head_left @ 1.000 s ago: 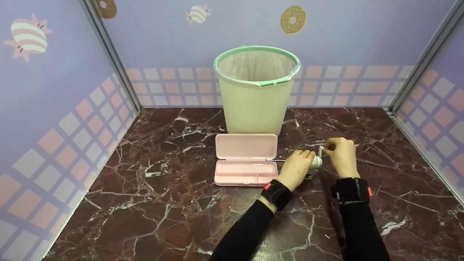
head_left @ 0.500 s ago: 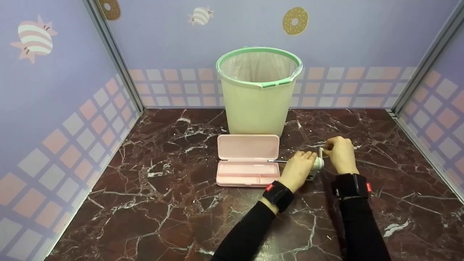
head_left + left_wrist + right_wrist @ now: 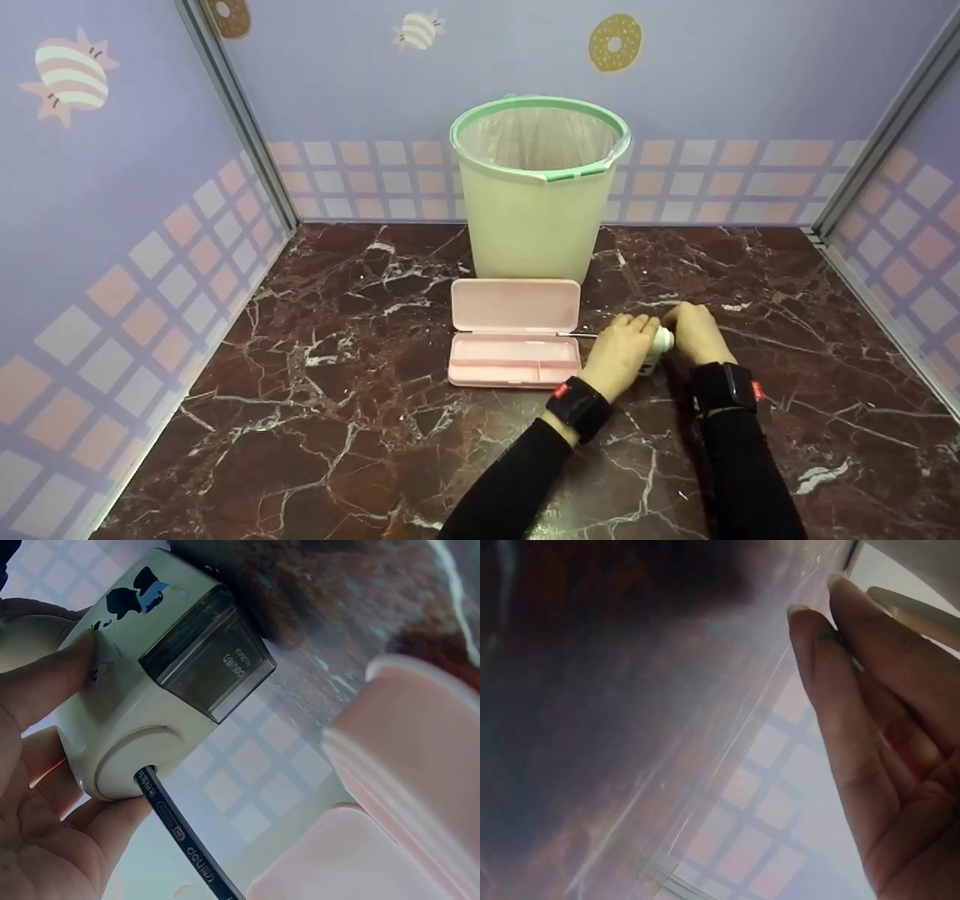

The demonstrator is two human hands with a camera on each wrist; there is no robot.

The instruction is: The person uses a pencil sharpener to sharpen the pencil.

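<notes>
A pale crank pencil sharpener [image 3: 651,358] stands on the table to the right of the pink pencil case [image 3: 516,304]. My left hand [image 3: 619,352] grips its body from above. In the left wrist view the sharpener [image 3: 112,712] has cartoon patches and a clear shavings drawer [image 3: 232,671]. A dark pencil [image 3: 187,836] runs into its round hole, its other end over the case. At the far side my right hand [image 3: 697,334] pinches the crank handle, which the fingers mostly cover; the right wrist view shows thumb and finger [image 3: 885,637] pressed together.
The pencil case lies with its lid raised, its divided tray [image 3: 491,372] facing the person. Directly behind it stands a pale green bin [image 3: 536,225] with a plastic liner. Patterned walls enclose the marbled table [image 3: 337,450] at the back and sides.
The right hand has swung lower and nearer the person with the crank, which stood upright before. The left hand, sharpener and pencil keep their places; the view has shifted slightly.
</notes>
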